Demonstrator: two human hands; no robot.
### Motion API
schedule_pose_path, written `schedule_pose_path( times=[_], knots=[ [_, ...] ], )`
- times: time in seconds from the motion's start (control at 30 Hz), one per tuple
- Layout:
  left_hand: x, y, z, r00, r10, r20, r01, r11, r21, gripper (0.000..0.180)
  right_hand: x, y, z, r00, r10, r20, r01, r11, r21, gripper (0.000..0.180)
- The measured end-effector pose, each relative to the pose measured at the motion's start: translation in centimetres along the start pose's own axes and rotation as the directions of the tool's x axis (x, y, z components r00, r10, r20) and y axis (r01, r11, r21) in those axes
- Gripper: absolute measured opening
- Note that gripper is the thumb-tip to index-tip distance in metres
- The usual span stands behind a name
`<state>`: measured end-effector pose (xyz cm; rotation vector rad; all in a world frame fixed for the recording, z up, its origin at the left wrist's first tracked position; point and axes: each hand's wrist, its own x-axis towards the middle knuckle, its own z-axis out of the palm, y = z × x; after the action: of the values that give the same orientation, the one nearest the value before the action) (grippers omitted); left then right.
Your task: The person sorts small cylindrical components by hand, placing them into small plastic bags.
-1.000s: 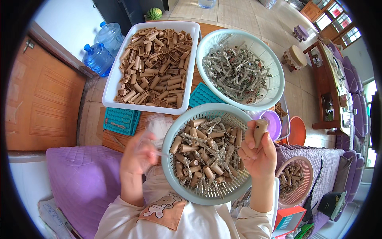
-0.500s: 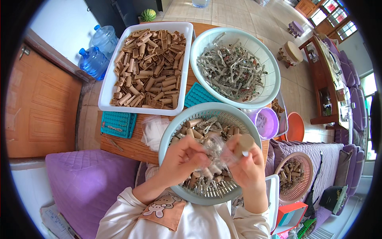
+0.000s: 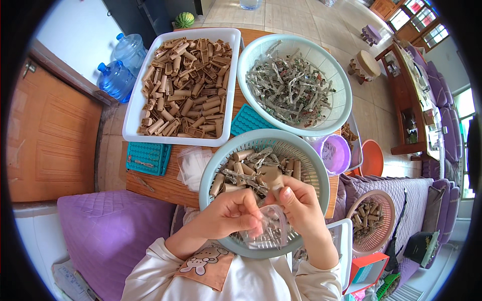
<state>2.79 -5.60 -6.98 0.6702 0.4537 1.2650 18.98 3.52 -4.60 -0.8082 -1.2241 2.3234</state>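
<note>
My left hand (image 3: 228,213) pinches the edge of a small clear plastic bag (image 3: 268,233), thumb against fingers. The bag hangs between my hands, and its other side lies against the fingers of my right hand (image 3: 303,205). Between the thumb and forefinger of that hand is a tan cylindrical piece (image 3: 273,179), its wider round end facing up. Both hands are over a grey-green slotted basket (image 3: 207,175). Inside it lie more tan cylinders (image 3: 217,184) and silvery, clear-wrapped strips (image 3: 262,159). The bag's contents, if any, are hard to make out.
Behind stand a white tray (image 3: 129,118) of tan half-shells and a pale colander (image 3: 346,103) of wrapped strips. Teal ridged trays (image 3: 146,156), clear bags (image 3: 193,165) and a purple bucket (image 3: 337,154) surround the basket. A pink basket (image 3: 386,228) sits to the right.
My right hand has come down and inward, bringing the tan cylinder over the basket's middle. The clear bag has dropped lower and spread out between my hands.
</note>
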Motion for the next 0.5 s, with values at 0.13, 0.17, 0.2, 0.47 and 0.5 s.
schedule_pose_path(
  times=[0.13,0.17,0.2,0.47,0.5],
  knots=[
    [-0.2,0.3,0.3,0.954,0.125,-0.273,-0.006,0.917,0.398,0.013,-0.1,-1.2,0.4,0.999,0.043,-0.021,-0.048,0.944,-0.326,0.028],
    [-0.2,0.2,0.3,0.931,0.199,-0.305,-0.021,0.866,0.500,0.012,-0.2,-1.1,0.4,0.999,0.043,-0.023,-0.048,0.944,-0.326,0.028],
    [-0.2,0.2,0.4,0.932,0.197,-0.304,-0.020,0.866,0.500,0.012,-0.2,-0.9,0.3,0.999,0.014,-0.031,-0.024,0.937,-0.349,0.028],
    [0.1,-0.6,0.4,0.906,0.268,-0.326,0.009,0.760,0.650,0.012,0.0,-0.3,0.4,0.997,-0.078,-0.017,0.066,0.926,-0.372,0.030],
    [0.2,-0.6,0.4,0.907,0.268,-0.325,0.008,0.760,0.650,0.012,0.0,-0.1,0.4,0.997,-0.075,-0.034,0.056,0.918,-0.393,0.029]
  ],
)
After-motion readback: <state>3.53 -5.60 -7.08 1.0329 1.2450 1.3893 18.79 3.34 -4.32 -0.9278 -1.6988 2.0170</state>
